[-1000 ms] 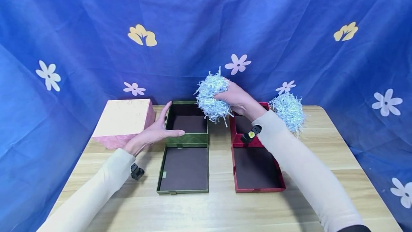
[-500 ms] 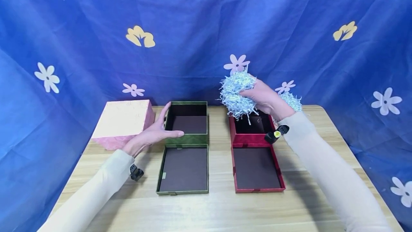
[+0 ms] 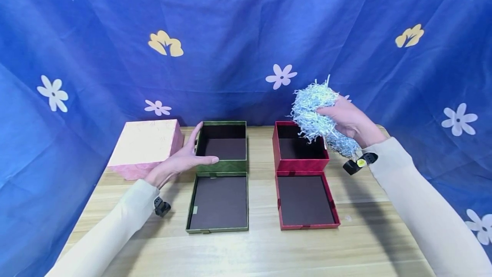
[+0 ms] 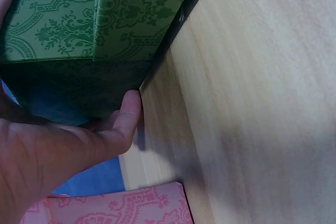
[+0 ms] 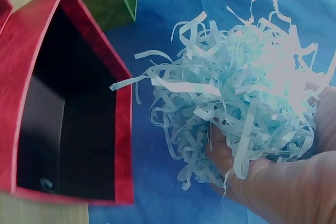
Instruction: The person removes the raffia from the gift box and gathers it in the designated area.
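Observation:
My left hand (image 3: 180, 157) touches the left side of an uncovered green box (image 3: 223, 165), fingers spread and thumb at its front. In the left wrist view, a fingertip rests by the box's patterned green wall (image 4: 58, 30). My right hand (image 3: 347, 116) grips a fluffy clump of light blue shredded paper (image 3: 312, 108), raised near the back right of an uncovered red box (image 3: 301, 165). In the right wrist view, loose strips of the shredded paper (image 5: 236, 87) stick out toward the red box, whose dark inside holds a small pale scrap.
A second pile of blue shredded paper (image 3: 342, 144) lies right of the red box, partly behind my right hand. A pink box (image 3: 144, 142) stands at the left. Before the boxes lie a green lid (image 3: 220, 202) and a red lid (image 3: 306, 202), inner sides up. A blue cloth hangs behind.
My right hand has carried the shredded paper rightward from between the two boxes, across the red box to its back right. The left hand has stayed at the green box.

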The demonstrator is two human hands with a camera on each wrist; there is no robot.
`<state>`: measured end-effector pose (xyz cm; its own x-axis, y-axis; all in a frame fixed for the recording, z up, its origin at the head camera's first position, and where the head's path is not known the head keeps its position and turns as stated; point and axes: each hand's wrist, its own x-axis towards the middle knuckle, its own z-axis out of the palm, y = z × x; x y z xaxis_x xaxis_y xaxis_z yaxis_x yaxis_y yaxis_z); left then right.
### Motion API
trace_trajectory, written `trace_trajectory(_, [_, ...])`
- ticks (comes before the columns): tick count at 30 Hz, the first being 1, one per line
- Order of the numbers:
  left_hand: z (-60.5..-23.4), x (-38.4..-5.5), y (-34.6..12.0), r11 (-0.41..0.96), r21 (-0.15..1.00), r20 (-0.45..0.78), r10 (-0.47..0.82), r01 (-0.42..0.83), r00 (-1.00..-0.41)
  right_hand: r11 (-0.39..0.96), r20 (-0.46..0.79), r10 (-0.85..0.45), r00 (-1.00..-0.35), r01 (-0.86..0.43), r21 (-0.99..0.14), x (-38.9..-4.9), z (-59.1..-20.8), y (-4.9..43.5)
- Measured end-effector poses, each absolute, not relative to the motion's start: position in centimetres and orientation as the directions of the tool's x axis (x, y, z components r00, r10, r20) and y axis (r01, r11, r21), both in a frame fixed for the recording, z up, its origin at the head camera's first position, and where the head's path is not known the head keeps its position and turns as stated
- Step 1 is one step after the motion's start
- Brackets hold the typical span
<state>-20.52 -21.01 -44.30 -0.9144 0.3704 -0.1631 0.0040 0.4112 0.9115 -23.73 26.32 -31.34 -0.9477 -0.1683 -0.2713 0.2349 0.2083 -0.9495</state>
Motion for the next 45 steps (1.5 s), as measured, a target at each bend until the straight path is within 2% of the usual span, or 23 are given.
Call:
trace_trajectory(15, [-44.2, -20.3, -21.1, 0.411, 0.912, -0.174, 0.372, -0.007, -0.912, 0.195, -0.245, -0.116, -0.963, 0.220, -0.956, -21.9, -33.4, 33.6])
trace_trajectory(22, [-44.2, -20.2, -21.4, 0.430, 0.903, -0.175, 0.367, 0.000, -0.914, -0.055, -0.181, -0.194, -0.964, 0.195, -0.979, -20.9, -35.6, 36.7])
trace_trajectory(31, [-44.0, -20.0, -21.3, 0.429, 0.903, -0.183, 0.359, -0.012, -0.915, 0.055, -0.183, -0.150, -0.972, 0.176, -0.983, -20.4, -39.2, 38.8])
trace_trajectory(34, [-44.0, -20.0, -21.2, 0.433, 0.901, -0.185, 0.362, -0.010, -0.914, 0.049, -0.154, -0.151, -0.976, 0.148, -0.988, -20.3, -40.6, 39.4])
trace_trajectory(38, [-44.0, -20.1, -21.1, 0.439, 0.899, -0.190, 0.362, -0.013, -0.913, 0.055, -0.191, -0.147, -0.971, 0.184, -0.981, -20.2, -42.0, 40.2])
trace_trajectory(45, [-43.9, -20.1, -21.1, 0.433, 0.901, -0.186, 0.366, -0.010, -0.912, 0.232, -0.232, -0.171, -0.958, 0.189, -0.954, -20.2, -44.1, 41.1])
